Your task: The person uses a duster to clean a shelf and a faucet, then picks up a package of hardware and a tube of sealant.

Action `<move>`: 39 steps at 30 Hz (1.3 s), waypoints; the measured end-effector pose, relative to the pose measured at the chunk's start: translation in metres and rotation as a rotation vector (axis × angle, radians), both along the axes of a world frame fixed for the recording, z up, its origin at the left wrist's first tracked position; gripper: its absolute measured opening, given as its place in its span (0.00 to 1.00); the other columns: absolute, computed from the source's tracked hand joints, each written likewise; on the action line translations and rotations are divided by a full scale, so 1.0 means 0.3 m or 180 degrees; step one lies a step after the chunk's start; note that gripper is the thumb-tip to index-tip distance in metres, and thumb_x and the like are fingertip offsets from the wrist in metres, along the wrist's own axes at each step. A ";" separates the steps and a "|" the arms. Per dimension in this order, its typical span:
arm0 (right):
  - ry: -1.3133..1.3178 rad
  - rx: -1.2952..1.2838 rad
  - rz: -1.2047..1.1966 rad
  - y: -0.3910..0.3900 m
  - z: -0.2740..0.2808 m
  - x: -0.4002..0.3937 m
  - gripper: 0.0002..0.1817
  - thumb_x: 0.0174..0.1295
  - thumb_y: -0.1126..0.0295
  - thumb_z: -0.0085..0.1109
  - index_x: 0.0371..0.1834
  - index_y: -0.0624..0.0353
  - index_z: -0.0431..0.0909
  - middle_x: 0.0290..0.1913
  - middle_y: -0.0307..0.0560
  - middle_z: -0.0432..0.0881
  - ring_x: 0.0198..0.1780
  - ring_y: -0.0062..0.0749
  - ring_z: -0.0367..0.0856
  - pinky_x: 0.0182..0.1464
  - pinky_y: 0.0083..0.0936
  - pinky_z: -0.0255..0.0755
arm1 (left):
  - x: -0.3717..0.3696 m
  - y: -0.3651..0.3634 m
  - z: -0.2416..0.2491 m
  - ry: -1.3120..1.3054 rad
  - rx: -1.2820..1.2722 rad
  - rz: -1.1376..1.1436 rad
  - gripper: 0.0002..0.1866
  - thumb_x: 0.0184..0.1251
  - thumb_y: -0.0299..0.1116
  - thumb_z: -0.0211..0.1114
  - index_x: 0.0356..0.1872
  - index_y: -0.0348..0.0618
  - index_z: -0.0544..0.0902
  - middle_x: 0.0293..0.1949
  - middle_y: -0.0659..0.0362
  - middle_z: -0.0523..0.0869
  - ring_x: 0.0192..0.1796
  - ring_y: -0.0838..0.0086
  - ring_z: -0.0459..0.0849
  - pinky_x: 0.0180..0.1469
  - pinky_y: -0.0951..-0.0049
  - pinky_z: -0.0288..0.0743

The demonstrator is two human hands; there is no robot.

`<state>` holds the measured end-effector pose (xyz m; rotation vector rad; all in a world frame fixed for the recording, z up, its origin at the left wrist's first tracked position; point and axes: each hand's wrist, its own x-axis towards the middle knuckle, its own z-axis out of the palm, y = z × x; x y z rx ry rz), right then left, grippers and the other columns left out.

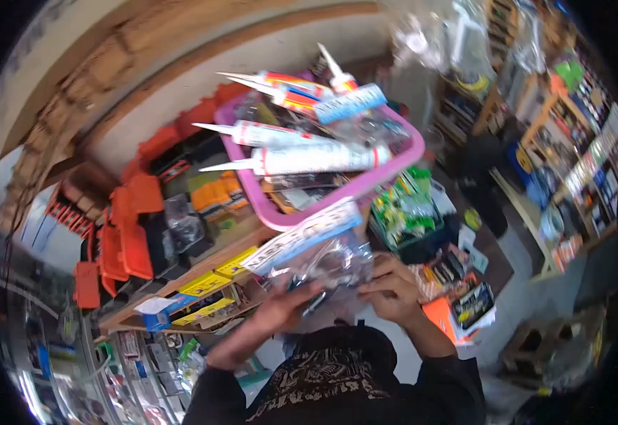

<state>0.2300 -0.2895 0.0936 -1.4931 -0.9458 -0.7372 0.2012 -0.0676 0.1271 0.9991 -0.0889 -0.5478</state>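
Note:
A clear plastic packet (327, 267) with a blue and white printed header card (307, 236) is held up in front of my chest. Its contents look shiny and dark, too blurred to name. My left hand (289, 306) is closed on the packet's lower left side, near a dark slim piece that shows through the plastic. At the lower right corner, my right hand (392, 289) pinches the film between thumb and fingers. Just beyond the packet stands a pink basket (258, 205) with several white-nozzled sealant cartridges (316, 159) lying across it.
Orange and black bins (136, 237) line the left shelf. A dark green crate (422, 239) holds green packets (407, 205), right of the basket. Boxes and papers (472, 304) lie at the right. Stocked shelves (571, 127) and hanging plastic bags (472, 42) are farther back.

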 end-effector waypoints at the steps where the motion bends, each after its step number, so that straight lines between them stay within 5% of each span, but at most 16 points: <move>1: 0.0475 0.0387 0.0200 -0.005 -0.073 -0.052 0.19 0.50 0.78 0.70 0.46 0.61 0.77 0.36 0.48 0.75 0.38 0.38 0.77 0.48 0.35 0.71 | -0.065 -0.011 -0.028 0.0168 -0.0206 0.0138 0.31 0.73 0.34 0.56 0.73 0.44 0.55 0.67 0.50 0.67 0.65 0.59 0.71 0.60 0.49 0.74; 2: 0.0562 0.0387 0.0071 -0.017 -0.161 -0.094 0.19 0.50 0.78 0.70 0.46 0.61 0.77 0.36 0.48 0.75 0.38 0.38 0.77 0.48 0.35 0.71 | -0.087 -0.013 -0.098 0.0131 -0.0881 -0.0152 0.32 0.75 0.39 0.53 0.73 0.46 0.52 0.68 0.49 0.64 0.65 0.55 0.71 0.56 0.41 0.75; 5: 0.1158 0.1388 -0.0691 -0.030 -0.462 -0.138 0.30 0.56 0.67 0.68 0.60 0.61 0.66 0.46 0.51 0.74 0.49 0.39 0.74 0.56 0.38 0.67 | -0.146 -0.028 -0.197 0.0566 -0.0914 -0.0019 0.37 0.72 0.56 0.48 0.74 0.48 0.50 0.70 0.48 0.63 0.68 0.51 0.67 0.59 0.37 0.72; 7: 0.3036 0.0995 -0.2627 -0.072 -0.690 -0.127 0.39 0.60 0.54 0.66 0.68 0.59 0.57 0.57 0.55 0.68 0.58 0.43 0.67 0.60 0.39 0.61 | -0.155 -0.044 -0.238 0.0793 -0.0962 0.0100 0.38 0.71 0.59 0.46 0.74 0.48 0.50 0.70 0.48 0.63 0.68 0.50 0.67 0.60 0.35 0.70; 8: 0.3063 0.0990 -0.2642 -0.106 -0.843 -0.109 0.39 0.60 0.54 0.66 0.68 0.59 0.57 0.57 0.55 0.68 0.58 0.43 0.67 0.60 0.39 0.61 | -0.157 -0.046 -0.263 0.0946 -0.1001 0.0283 0.39 0.70 0.61 0.45 0.74 0.49 0.50 0.70 0.49 0.63 0.69 0.50 0.66 0.61 0.33 0.68; 11: 0.4417 0.1502 -0.2358 -0.212 -1.100 -0.091 0.43 0.58 0.44 0.63 0.70 0.57 0.57 0.63 0.55 0.63 0.63 0.46 0.62 0.62 0.38 0.59 | -0.143 -0.042 -0.358 0.0907 -0.0815 0.0270 0.39 0.70 0.62 0.44 0.74 0.49 0.50 0.71 0.51 0.63 0.69 0.50 0.66 0.62 0.31 0.64; 13: 0.5780 0.3020 0.0084 -0.271 -1.042 -0.037 0.41 0.56 0.38 0.62 0.65 0.50 0.60 0.60 0.51 0.65 0.61 0.38 0.64 0.57 0.41 0.63 | -0.146 -0.030 -0.453 0.1089 -0.0903 0.0404 0.37 0.72 0.60 0.43 0.74 0.49 0.53 0.70 0.52 0.64 0.69 0.52 0.67 0.65 0.37 0.65; 14: 0.6000 0.3587 0.0123 -0.263 -0.981 0.002 0.34 0.58 0.37 0.59 0.59 0.47 0.67 0.58 0.49 0.70 0.60 0.36 0.70 0.58 0.42 0.63 | -0.150 -0.012 -0.507 0.1124 -0.0687 0.0527 0.36 0.72 0.60 0.43 0.73 0.49 0.54 0.69 0.52 0.65 0.68 0.53 0.68 0.65 0.42 0.65; 17: 0.5476 0.3440 0.0836 -0.298 -1.122 0.094 0.31 0.57 0.35 0.58 0.50 0.48 0.72 0.50 0.45 0.78 0.51 0.38 0.78 0.58 0.45 0.65 | -0.173 0.013 -0.577 0.1189 -0.0516 0.0715 0.35 0.73 0.60 0.42 0.72 0.48 0.56 0.68 0.52 0.67 0.68 0.55 0.69 0.66 0.49 0.67; 18: 0.5481 0.3722 0.0737 -0.291 -1.118 0.117 0.25 0.60 0.41 0.61 0.46 0.48 0.70 0.38 0.37 0.80 0.42 0.37 0.80 0.57 0.45 0.67 | -0.171 0.014 -0.560 0.1226 -0.0553 0.0822 0.35 0.73 0.60 0.41 0.72 0.48 0.57 0.67 0.52 0.68 0.67 0.55 0.69 0.67 0.52 0.67; 25: 0.4443 0.4251 0.0586 -0.165 -0.959 0.145 0.08 0.72 0.61 0.49 0.45 0.52 0.71 0.40 0.43 0.78 0.48 0.41 0.80 0.55 0.43 0.75 | -0.181 0.029 -0.510 0.0896 -0.0623 0.1081 0.40 0.69 0.65 0.43 0.73 0.47 0.56 0.66 0.48 0.70 0.66 0.53 0.70 0.66 0.45 0.65; 27: 0.3921 0.4070 0.0434 -0.139 -0.932 0.123 0.08 0.70 0.66 0.53 0.47 0.54 0.71 0.41 0.44 0.78 0.48 0.42 0.80 0.56 0.43 0.75 | -0.172 0.052 -0.519 0.0666 -0.1370 0.0904 0.36 0.73 0.61 0.40 0.71 0.46 0.60 0.68 0.56 0.69 0.67 0.57 0.70 0.67 0.50 0.65; 31: 0.3649 0.3159 0.0095 -0.118 -0.894 0.023 0.09 0.68 0.72 0.56 0.49 0.57 0.71 0.41 0.44 0.77 0.46 0.38 0.80 0.56 0.39 0.74 | -0.167 0.106 -0.547 0.0924 -0.1267 0.1314 0.36 0.74 0.61 0.37 0.71 0.44 0.60 0.67 0.53 0.69 0.67 0.54 0.70 0.68 0.46 0.64; 33: 0.3588 0.2091 -0.0469 -0.107 -0.815 -0.060 0.08 0.67 0.75 0.56 0.46 0.59 0.71 0.38 0.41 0.77 0.44 0.27 0.79 0.50 0.29 0.73 | -0.154 0.126 -0.578 0.0956 -0.1194 0.1652 0.38 0.73 0.63 0.38 0.71 0.44 0.60 0.67 0.52 0.69 0.66 0.54 0.70 0.67 0.46 0.64; 35: 0.3032 0.1151 -0.0470 -0.099 -0.738 -0.160 0.08 0.64 0.75 0.59 0.45 0.61 0.74 0.37 0.41 0.80 0.42 0.28 0.79 0.50 0.28 0.73 | -0.150 0.164 -0.601 0.1014 -0.1274 0.1586 0.39 0.71 0.65 0.39 0.71 0.44 0.59 0.67 0.52 0.70 0.66 0.56 0.71 0.66 0.49 0.67; 39: 0.3403 -0.0757 -0.0459 -0.156 -0.724 -0.317 0.09 0.61 0.73 0.60 0.43 0.63 0.75 0.37 0.42 0.80 0.42 0.30 0.77 0.49 0.27 0.71 | -0.135 0.202 -0.587 0.1017 -0.0665 0.2212 0.40 0.67 0.67 0.44 0.70 0.46 0.61 0.64 0.54 0.73 0.63 0.60 0.74 0.62 0.53 0.71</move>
